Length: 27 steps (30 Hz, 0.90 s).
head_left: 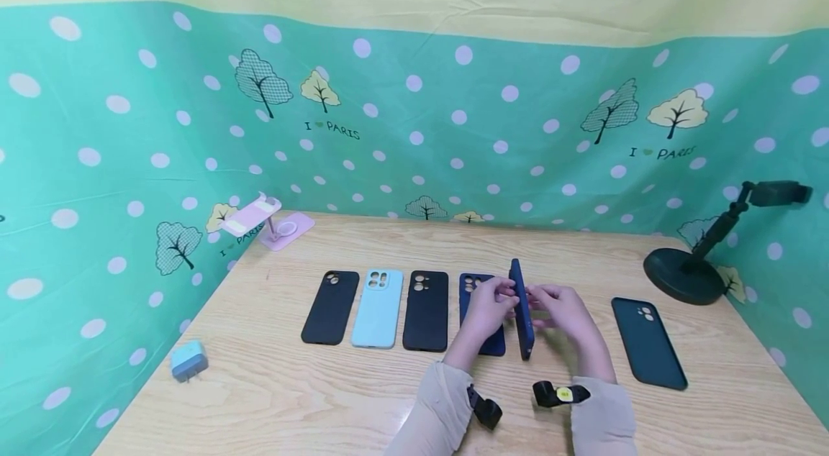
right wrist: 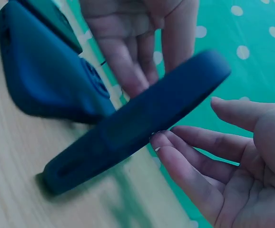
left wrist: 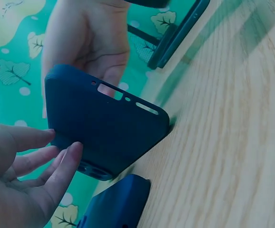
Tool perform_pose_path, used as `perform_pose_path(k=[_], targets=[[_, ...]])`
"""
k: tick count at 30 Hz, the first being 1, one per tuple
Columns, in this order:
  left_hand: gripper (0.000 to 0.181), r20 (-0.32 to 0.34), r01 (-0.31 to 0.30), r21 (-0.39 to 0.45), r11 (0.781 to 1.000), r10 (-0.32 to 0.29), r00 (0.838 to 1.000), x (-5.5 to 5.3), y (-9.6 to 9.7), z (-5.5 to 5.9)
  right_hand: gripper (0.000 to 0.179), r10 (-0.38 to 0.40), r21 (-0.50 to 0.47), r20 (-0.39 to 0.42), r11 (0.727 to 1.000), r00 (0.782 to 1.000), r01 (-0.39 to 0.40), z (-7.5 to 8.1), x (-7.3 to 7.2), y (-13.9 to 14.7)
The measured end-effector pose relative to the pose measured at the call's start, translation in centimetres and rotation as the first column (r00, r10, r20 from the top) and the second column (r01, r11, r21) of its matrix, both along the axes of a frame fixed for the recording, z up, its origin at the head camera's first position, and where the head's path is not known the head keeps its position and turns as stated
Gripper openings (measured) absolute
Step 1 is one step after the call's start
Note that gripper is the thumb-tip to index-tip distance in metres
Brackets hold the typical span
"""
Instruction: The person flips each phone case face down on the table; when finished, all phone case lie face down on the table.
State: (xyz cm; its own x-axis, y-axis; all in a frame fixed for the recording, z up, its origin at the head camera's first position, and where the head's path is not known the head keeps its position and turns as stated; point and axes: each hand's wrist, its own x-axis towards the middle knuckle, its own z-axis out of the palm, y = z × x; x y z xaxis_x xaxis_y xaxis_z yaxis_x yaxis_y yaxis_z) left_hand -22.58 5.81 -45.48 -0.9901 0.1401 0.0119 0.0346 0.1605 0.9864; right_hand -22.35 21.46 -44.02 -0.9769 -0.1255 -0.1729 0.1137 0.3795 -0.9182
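A dark blue phone case [head_left: 521,312] stands on its long side between my two hands. My left hand [head_left: 490,306] touches its back with the fingertips [left wrist: 73,151]. Fingertips of my right hand [head_left: 562,306] reach the rim on the other side, while the thumb [right wrist: 240,113] is apart from it. Light shows through the port cut-outs in its end, in the left wrist view. Under my left hand lies another blue phone case [head_left: 494,343], partly covered by it.
Left of my hands, a black case [head_left: 425,312], a light blue case [head_left: 378,312] and another black case [head_left: 331,308] lie in a row. A dark green case [head_left: 650,344], a black stand [head_left: 683,276], a pink stand [head_left: 277,231] and a charger [head_left: 188,361] surround them.
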Motion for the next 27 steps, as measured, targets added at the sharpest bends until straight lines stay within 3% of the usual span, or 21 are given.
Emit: perform_pose_path(k=[10, 15, 27], targets=[[0.029, 0.041, 0.026, -0.05, 0.998, -0.024, 0.999, -0.2, 0.6, -0.8, 0.048, 0.034, 0.04, 0.013, 0.999, 0.999, -0.034, 0.7, 0.3, 0.1], [0.03, 0.037, 0.037, -0.115, 0.993, -0.033, 0.999, -0.1, 0.7, -0.9, 0.046, 0.033, 0.053, -0.001, 0.998, 0.999, -0.033, 0.8, 0.4, 0.3], [0.041, 0.047, 0.064, -0.288, 0.956, -0.052, 0.998, 0.0, 0.8, -1.1, 0.048, 0.048, 0.07, -0.009, 0.996, 0.999, -0.047, 0.5, 0.2, 1.6]])
